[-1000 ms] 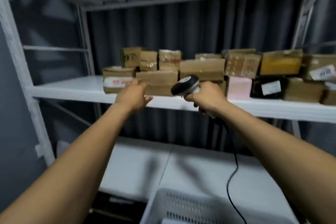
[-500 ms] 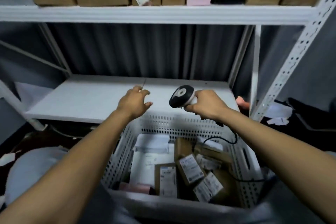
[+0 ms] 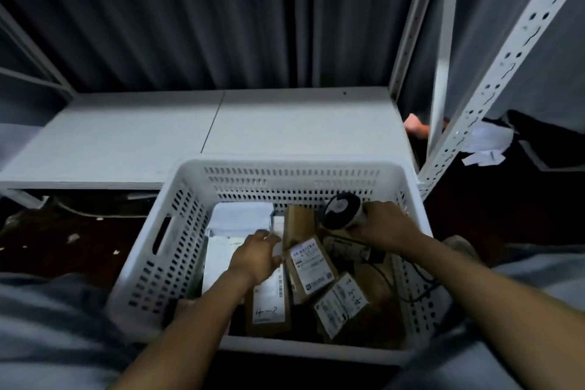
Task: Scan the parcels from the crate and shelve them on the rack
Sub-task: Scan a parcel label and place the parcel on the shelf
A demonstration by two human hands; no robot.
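A white perforated crate [image 3: 177, 250] stands in front of me, below the rack's low white shelf [image 3: 202, 133]. Inside lie several brown cardboard parcels with white labels, among them one tilted at the middle [image 3: 311, 264], a flat one marked by hand [image 3: 269, 304] and one at the right [image 3: 343, 302], plus white mailer bags [image 3: 239, 218]. My left hand [image 3: 256, 258] reaches down into the crate with loosely bent fingers, just left of the tilted parcel, holding nothing I can see. My right hand [image 3: 384, 226] grips a black and white barcode scanner [image 3: 340, 210] above the crate's right side.
The scanner's black cable [image 3: 408, 290] trails over the crate's right wall. A perforated white rack post [image 3: 493, 73] rises at the right. Crumpled white paper [image 3: 486, 144] lies on the dark floor beyond it. Dark curtains hang behind the shelf.
My view dropped from the upper shelf of stacked parcels down to the crate. Both hands came down from shelf height into the crate; the right hand kept the scanner throughout.
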